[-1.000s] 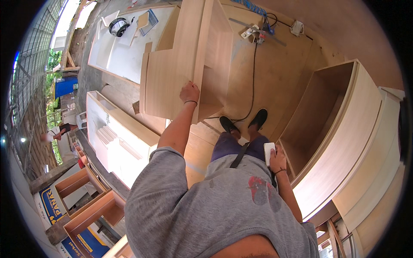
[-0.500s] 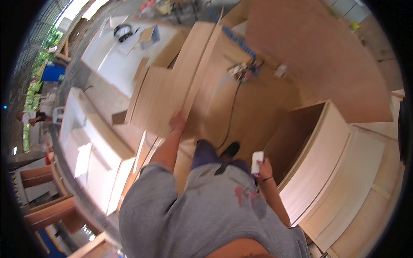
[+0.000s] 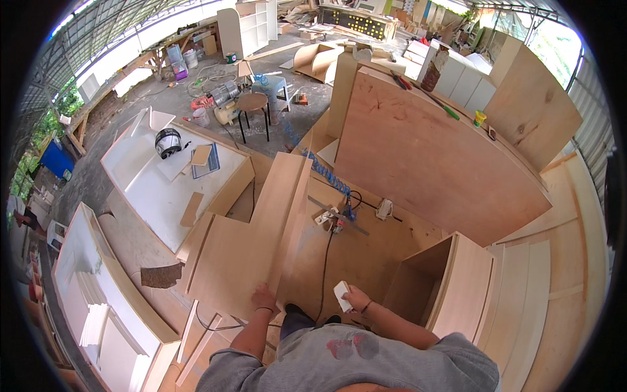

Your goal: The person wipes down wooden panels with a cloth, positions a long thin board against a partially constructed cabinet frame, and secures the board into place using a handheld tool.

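My left hand [image 3: 263, 298] lies on the near end of a light wood-grain panel [image 3: 241, 251], its fingers stretched over the surface near the edge. A long raised strip [image 3: 287, 212] runs along the panel's right side. In my right hand [image 3: 356, 299] is a small white rectangular block [image 3: 341, 296], tilted and gripped at its right side, above the brown floor board. Just right of that hand stands an open box-like wooden cabinet [image 3: 424, 281].
A large curved reddish-brown panel [image 3: 437, 157] stands ahead. On the floor board lie a blue coiled hose [image 3: 330, 176], a small tool [image 3: 337, 225] and a black cord [image 3: 324, 268]. White-topped pieces [image 3: 140, 176] are at left, one bearing a black-and-white round container [image 3: 168, 142]. A stool [image 3: 253, 102] stands farther off.
The view has tilted up, showing more of the workshop. My right hand has brought the white block forward and inward. My left hand stays on the panel.
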A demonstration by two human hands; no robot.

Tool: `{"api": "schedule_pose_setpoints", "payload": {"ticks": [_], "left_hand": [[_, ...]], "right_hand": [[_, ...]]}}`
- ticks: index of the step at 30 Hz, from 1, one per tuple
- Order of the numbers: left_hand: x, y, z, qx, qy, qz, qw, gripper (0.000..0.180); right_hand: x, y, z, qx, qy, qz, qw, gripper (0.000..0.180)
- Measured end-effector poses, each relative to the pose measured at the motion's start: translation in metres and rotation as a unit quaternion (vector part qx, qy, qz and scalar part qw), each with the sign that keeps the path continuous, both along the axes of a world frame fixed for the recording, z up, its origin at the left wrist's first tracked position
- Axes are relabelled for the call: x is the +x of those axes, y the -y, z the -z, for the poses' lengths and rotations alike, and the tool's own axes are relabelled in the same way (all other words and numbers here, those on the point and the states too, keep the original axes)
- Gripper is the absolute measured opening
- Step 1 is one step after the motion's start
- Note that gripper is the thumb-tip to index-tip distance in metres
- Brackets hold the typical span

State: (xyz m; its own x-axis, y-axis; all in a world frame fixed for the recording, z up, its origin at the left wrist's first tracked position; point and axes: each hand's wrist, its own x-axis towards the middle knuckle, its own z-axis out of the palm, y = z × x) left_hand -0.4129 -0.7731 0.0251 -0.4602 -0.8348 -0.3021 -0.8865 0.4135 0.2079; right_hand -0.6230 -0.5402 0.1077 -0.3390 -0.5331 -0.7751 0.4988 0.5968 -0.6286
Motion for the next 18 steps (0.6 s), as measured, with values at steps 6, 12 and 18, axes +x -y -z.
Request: {"api": "schedule_pose_setpoints", "payload": {"ticks": [6, 12, 18], "left_hand": [[0.01, -0.001, 0.016, 0.034, -0.068, 0.031, 0.997, 0.021], [0.007, -0.002, 0.01, 0.072, -0.114, 0.008, 0.991, 0.024], [0.013, -0.008, 0.011, -0.022, -0.108, -0.029, 0.993, 0.02]], "right_hand": [[0.014, 0.073, 0.0, -0.012, 0.021, 0.005, 1.0, 0.026], [0.022, 0.122, 0.018, 0.02, 0.113, 0.009, 0.993, 0.032], [0.012, 0.184, 0.041, -0.013, -0.512, -0.635, 0.579, 0.041]]}}
